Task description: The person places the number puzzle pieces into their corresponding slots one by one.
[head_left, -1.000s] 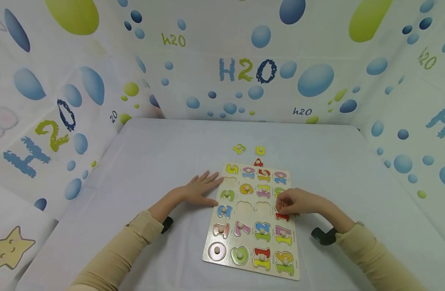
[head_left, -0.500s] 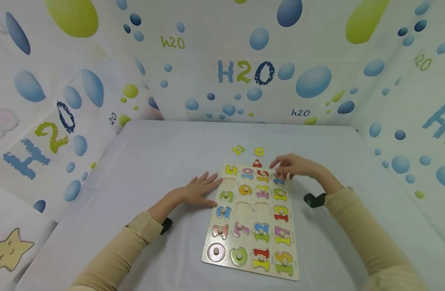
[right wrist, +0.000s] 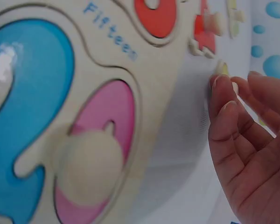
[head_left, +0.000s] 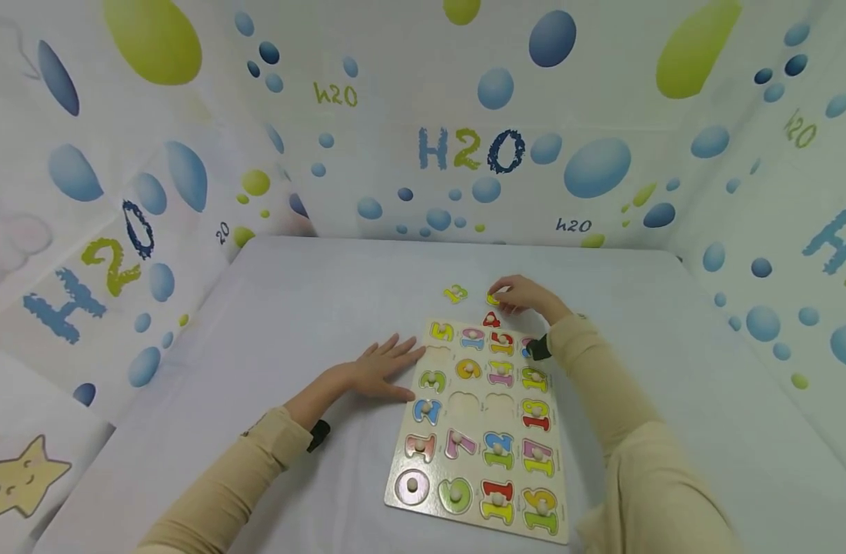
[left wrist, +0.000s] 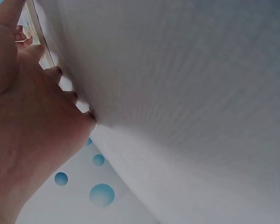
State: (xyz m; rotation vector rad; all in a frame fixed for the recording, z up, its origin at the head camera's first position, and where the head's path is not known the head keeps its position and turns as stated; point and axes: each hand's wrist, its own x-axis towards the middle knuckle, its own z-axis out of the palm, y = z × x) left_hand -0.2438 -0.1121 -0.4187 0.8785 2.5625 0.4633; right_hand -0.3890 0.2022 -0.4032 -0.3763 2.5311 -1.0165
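In the head view my left hand lies flat, fingers spread, its fingertips and thumb touching the left edge of a wooden number puzzle board. My right hand is beyond the board's far edge, fingers curled at a small yellow number piece, mostly covered. In the right wrist view the fingers and thumb of the right hand close about its pale knob. Just nearer lies a red 4 piece; to the left, a yellow-green 13 piece.
Three recesses in the board show bare wood, including one recess in the middle; the other visible places hold knobbed numbers such as the 0. A white cloth covers the table, with patterned cloth walls around.
My right hand has left the 18 piece on the board's right side and moved away over the far edge to the yellow piece. The left hand stays put. The head view has tilted slightly.
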